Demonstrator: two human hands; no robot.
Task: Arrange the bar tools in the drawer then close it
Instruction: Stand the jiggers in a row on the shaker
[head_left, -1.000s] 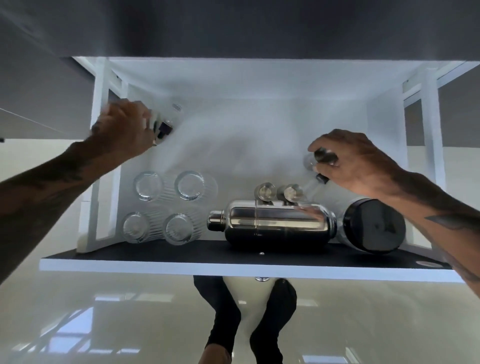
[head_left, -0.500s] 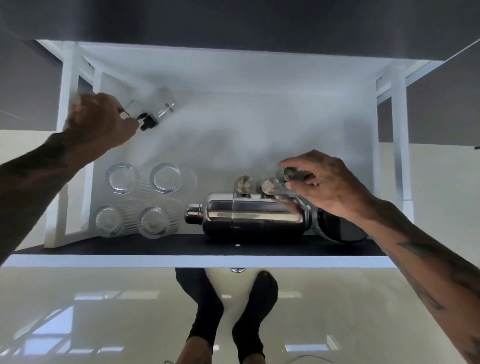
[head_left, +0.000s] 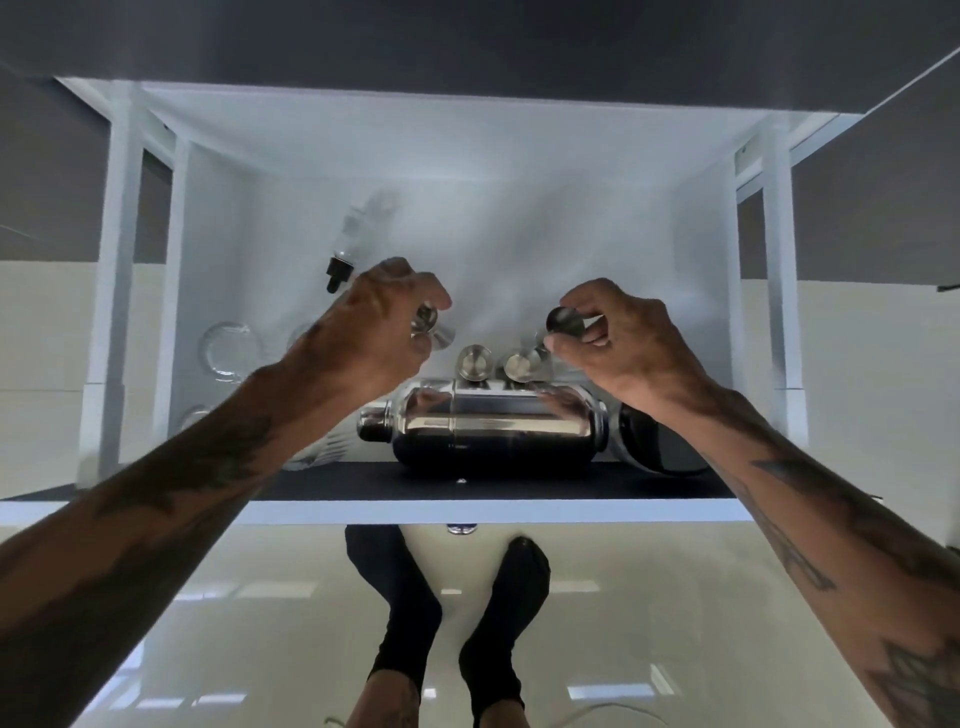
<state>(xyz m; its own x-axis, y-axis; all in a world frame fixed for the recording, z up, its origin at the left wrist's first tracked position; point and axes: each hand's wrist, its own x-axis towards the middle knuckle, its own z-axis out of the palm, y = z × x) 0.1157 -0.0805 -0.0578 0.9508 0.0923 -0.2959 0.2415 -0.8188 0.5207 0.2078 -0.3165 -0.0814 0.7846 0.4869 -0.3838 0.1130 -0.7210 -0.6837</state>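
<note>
The white drawer (head_left: 498, 512) is pulled open below me. A steel cocktail shaker (head_left: 488, 428) lies on its side along the front wall, with a dark round shaker tin (head_left: 657, 447) to its right. Two small steel cups (head_left: 496, 361) stand just behind the shaker. My left hand (head_left: 374, 332) is shut on a small steel jigger (head_left: 431, 330) left of those cups. My right hand (head_left: 618, 343) pinches another small steel cup (head_left: 565, 322) above their right side. A clear pourer bottle with a black tip (head_left: 350, 244) lies at the back left.
Clear glasses (head_left: 226, 351) stand at the drawer's left, mostly hidden by my left forearm. White drawer rails (head_left: 779, 270) rise on both sides. A glossy pale floor and my black-socked feet (head_left: 457, 623) lie below the drawer front.
My left hand let go of the pourer bottle at the back left and came to the middle, now holding a jigger. My right hand lifted its small cup slightly, beside the two standing cups.
</note>
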